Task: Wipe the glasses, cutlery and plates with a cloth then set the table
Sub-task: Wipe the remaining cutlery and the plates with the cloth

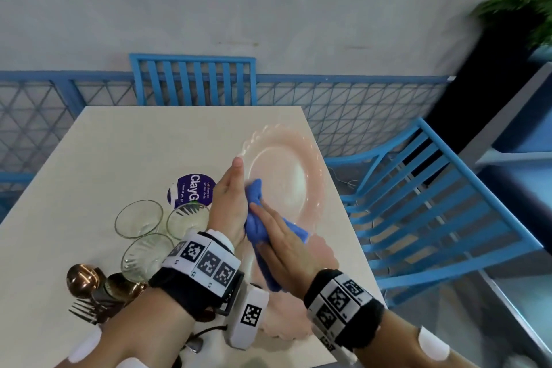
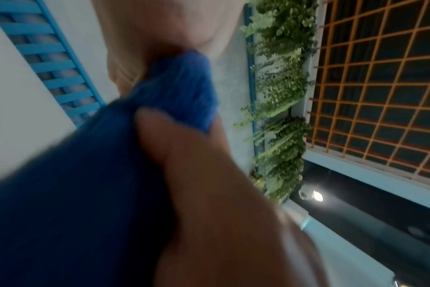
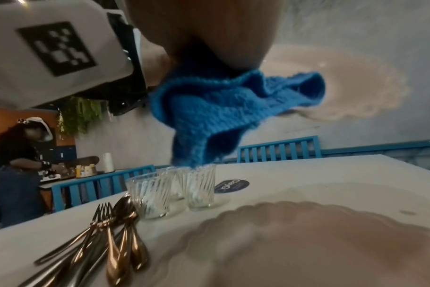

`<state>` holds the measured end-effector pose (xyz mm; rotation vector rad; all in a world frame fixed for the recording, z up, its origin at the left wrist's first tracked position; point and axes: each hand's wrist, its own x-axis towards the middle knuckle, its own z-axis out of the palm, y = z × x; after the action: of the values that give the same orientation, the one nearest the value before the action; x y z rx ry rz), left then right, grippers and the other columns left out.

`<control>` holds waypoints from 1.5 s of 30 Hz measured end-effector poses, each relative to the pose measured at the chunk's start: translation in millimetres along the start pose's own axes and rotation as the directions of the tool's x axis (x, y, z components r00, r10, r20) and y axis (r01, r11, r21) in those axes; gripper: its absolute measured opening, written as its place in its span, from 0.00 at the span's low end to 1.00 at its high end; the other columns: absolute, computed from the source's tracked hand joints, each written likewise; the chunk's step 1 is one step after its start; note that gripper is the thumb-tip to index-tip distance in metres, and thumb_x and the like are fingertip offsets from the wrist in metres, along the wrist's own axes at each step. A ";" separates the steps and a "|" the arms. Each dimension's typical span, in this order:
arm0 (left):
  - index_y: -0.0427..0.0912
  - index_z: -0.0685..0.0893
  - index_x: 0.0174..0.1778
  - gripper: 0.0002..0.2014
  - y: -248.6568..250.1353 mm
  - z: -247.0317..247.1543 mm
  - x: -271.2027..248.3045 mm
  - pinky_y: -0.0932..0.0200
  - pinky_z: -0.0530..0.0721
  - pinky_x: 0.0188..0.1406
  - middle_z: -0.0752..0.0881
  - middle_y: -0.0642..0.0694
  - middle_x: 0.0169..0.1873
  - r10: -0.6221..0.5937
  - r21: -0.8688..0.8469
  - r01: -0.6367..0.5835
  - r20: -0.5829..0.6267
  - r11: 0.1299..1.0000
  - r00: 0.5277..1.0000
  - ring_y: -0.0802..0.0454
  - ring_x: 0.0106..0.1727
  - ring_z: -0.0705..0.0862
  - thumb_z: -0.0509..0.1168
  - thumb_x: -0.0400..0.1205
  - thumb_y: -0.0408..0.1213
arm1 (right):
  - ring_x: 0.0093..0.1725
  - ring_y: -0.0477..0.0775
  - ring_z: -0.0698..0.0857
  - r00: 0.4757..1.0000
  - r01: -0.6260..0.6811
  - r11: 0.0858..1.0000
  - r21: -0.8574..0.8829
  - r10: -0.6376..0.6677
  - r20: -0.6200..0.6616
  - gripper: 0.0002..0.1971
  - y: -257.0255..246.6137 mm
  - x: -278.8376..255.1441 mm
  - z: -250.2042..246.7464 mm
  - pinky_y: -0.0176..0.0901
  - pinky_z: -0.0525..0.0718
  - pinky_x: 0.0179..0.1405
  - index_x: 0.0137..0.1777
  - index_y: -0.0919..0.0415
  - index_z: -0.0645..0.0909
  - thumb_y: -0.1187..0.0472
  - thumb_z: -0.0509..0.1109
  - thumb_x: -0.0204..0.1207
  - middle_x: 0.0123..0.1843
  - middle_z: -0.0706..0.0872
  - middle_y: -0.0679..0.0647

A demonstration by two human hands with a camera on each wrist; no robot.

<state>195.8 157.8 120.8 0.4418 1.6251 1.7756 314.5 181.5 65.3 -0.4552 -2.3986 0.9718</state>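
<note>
My left hand (image 1: 230,197) holds a translucent pink plate (image 1: 286,176) tilted up above the table, thumb on the front of its scalloped rim. My right hand (image 1: 283,251) lies over a blue knitted cloth (image 1: 255,225) and presses it on the plate's face. In the right wrist view the cloth (image 3: 221,108) hangs from between thumb and palm, with the plate (image 3: 356,87) behind it. Another pink plate (image 1: 286,320) lies flat under my wrists. Three ribbed glasses (image 1: 139,218) stand to the left. Copper-toned forks and spoons (image 1: 95,293) lie near the front left.
The pale square table (image 1: 119,143) bears a purple round sticker (image 1: 194,188). One blue slatted chair (image 1: 194,81) stands at the far side and another (image 1: 433,203) at the right. A person (image 3: 20,155) works at a counter in the background.
</note>
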 end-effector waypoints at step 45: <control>0.46 0.78 0.70 0.24 -13.2 -7.7 2.4 0.50 0.77 0.69 0.83 0.45 0.63 -0.084 -0.040 0.075 -0.321 0.996 0.943 0.45 0.65 0.80 0.51 0.85 0.56 | 0.46 0.56 0.84 0.963 -0.019 0.987 -0.160 0.061 0.262 0.14 14.3 -35.1 -40.6 0.50 0.82 0.51 0.62 0.51 0.83 0.52 0.66 0.78 0.48 0.86 0.53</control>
<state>192.4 153.6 106.3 0.0703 1.8082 1.8799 367.7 196.7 68.4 -0.4556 -2.7317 0.9162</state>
